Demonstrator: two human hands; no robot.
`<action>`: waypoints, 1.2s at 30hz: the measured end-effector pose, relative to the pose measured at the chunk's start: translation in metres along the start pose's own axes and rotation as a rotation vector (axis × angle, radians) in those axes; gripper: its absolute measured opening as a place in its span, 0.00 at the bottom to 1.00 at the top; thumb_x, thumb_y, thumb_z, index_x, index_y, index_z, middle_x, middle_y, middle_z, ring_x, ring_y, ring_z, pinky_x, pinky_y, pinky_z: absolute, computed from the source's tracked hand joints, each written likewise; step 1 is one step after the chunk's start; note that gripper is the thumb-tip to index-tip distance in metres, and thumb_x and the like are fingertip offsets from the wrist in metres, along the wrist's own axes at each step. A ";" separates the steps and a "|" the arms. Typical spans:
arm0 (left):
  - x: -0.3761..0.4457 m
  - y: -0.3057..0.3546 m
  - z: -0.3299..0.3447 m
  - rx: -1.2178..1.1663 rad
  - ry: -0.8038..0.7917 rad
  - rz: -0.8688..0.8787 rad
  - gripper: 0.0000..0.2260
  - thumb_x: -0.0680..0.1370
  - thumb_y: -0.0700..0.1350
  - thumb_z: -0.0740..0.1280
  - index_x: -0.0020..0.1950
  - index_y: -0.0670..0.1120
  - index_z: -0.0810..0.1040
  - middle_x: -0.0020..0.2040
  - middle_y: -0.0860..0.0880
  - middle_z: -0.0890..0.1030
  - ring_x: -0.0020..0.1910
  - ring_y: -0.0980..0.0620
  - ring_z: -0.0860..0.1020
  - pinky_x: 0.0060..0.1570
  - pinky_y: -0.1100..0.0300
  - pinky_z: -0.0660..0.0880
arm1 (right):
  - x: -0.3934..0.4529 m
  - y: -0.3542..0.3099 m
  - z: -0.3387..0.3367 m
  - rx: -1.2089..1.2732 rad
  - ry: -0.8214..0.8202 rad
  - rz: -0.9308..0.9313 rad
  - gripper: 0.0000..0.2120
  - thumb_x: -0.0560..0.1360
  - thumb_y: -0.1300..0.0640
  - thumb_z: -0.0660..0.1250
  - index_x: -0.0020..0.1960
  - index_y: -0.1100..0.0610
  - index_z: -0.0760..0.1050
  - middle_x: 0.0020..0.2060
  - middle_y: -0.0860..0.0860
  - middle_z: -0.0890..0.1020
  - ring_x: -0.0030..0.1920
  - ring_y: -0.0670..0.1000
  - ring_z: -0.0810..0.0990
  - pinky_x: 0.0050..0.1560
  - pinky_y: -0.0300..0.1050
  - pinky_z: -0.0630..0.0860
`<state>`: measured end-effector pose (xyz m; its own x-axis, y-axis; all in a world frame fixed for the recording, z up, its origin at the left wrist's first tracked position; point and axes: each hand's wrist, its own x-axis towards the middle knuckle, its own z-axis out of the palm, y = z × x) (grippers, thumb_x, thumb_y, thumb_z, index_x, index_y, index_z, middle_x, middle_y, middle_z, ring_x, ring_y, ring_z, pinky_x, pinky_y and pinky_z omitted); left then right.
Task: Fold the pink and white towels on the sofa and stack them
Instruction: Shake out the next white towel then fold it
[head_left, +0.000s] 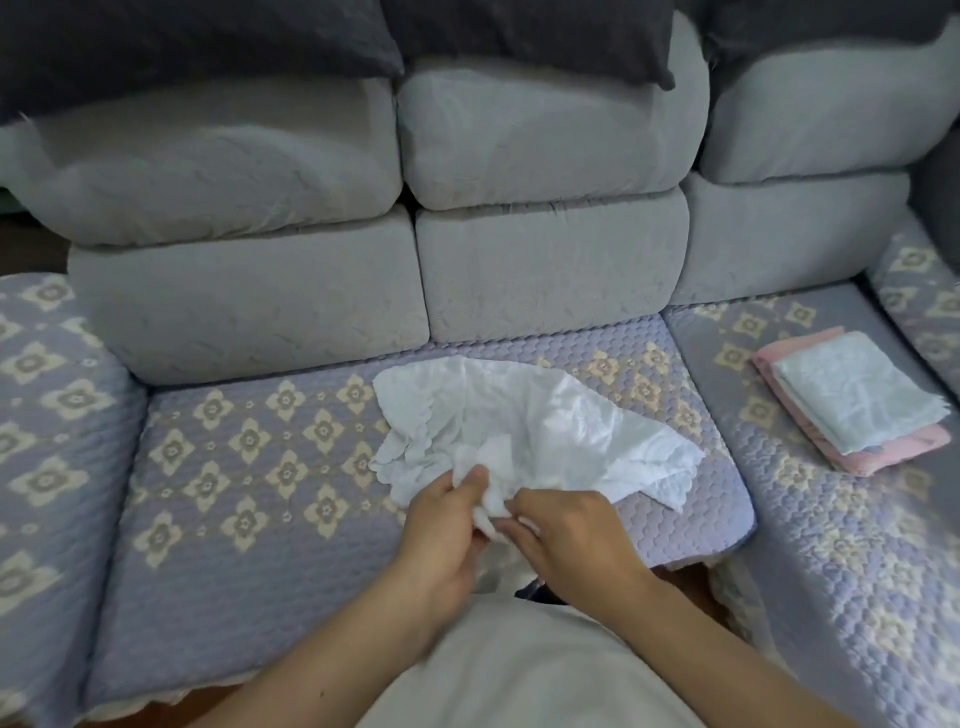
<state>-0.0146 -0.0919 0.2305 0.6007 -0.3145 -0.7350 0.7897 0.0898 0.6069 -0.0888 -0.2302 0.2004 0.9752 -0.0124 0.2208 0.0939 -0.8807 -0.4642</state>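
A crumpled white towel (524, 421) with a scalloped edge lies spread on the middle seat of the sofa. My left hand (441, 525) and my right hand (566, 530) meet at its near edge, and both pinch bunched white cloth between fingers and thumb. A folded stack sits on the right seat: a pink towel (878, 452) at the bottom with a folded white towel (852, 395) on top.
The sofa seat (249, 493) has a lilac quilted cover with cream flower shapes. Grey back cushions (545, 260) rise behind the towel, with dark pillows (519, 31) on top. The seat's front edge runs just below my hands.
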 end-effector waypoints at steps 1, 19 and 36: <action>0.000 0.001 -0.003 -0.065 0.002 -0.013 0.10 0.83 0.41 0.64 0.58 0.37 0.80 0.51 0.37 0.85 0.49 0.42 0.85 0.49 0.51 0.81 | -0.002 -0.005 0.003 0.020 -0.043 0.000 0.16 0.78 0.45 0.65 0.36 0.53 0.72 0.27 0.46 0.73 0.27 0.48 0.70 0.27 0.43 0.67; -0.019 -0.015 -0.059 0.346 0.084 0.192 0.14 0.82 0.50 0.65 0.49 0.39 0.82 0.37 0.46 0.84 0.38 0.48 0.80 0.40 0.57 0.75 | 0.021 -0.013 -0.030 1.151 -0.378 0.958 0.15 0.75 0.54 0.74 0.55 0.64 0.82 0.52 0.63 0.85 0.54 0.62 0.84 0.59 0.57 0.79; -0.026 0.001 -0.056 0.544 -0.179 0.350 0.07 0.81 0.45 0.68 0.45 0.52 0.85 0.46 0.52 0.85 0.48 0.52 0.84 0.51 0.55 0.79 | 0.025 -0.044 -0.029 0.888 -0.618 0.669 0.08 0.76 0.51 0.74 0.51 0.54 0.85 0.48 0.51 0.87 0.51 0.49 0.85 0.59 0.46 0.78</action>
<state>-0.0229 -0.0310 0.2330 0.7429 -0.5095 -0.4341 0.3481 -0.2598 0.9007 -0.0742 -0.2052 0.2518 0.7921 0.1030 -0.6016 -0.5826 -0.1662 -0.7956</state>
